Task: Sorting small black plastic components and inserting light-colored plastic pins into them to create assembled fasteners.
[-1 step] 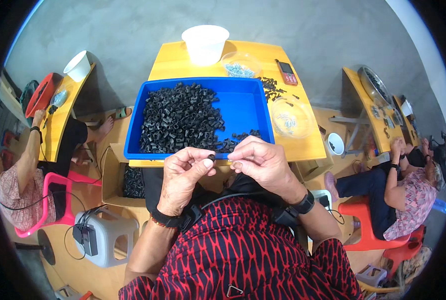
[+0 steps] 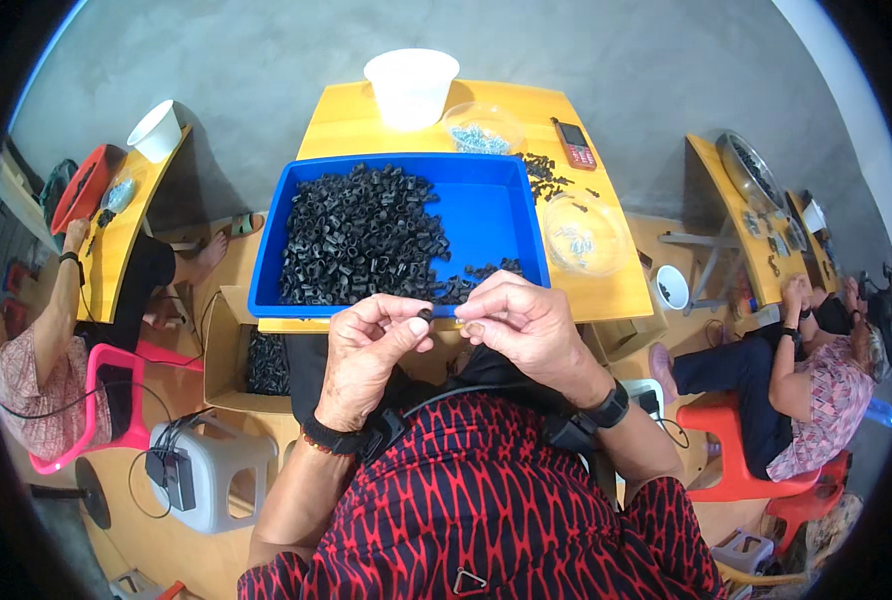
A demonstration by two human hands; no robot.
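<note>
My left hand pinches a small black ring-shaped part between thumb and fingertips, just in front of the near edge of the yellow table. My right hand is close beside it, fingertips closed on a tiny pale piece that is too small to identify. The two hands nearly touch. Right behind them lies a blue tray with a big heap of the same black parts on its left side.
On the table stand a white cup, two clear bowls of small metal bits, loose black parts and a red phone. A cardboard box and grey stool are lower left. Other people work at side tables.
</note>
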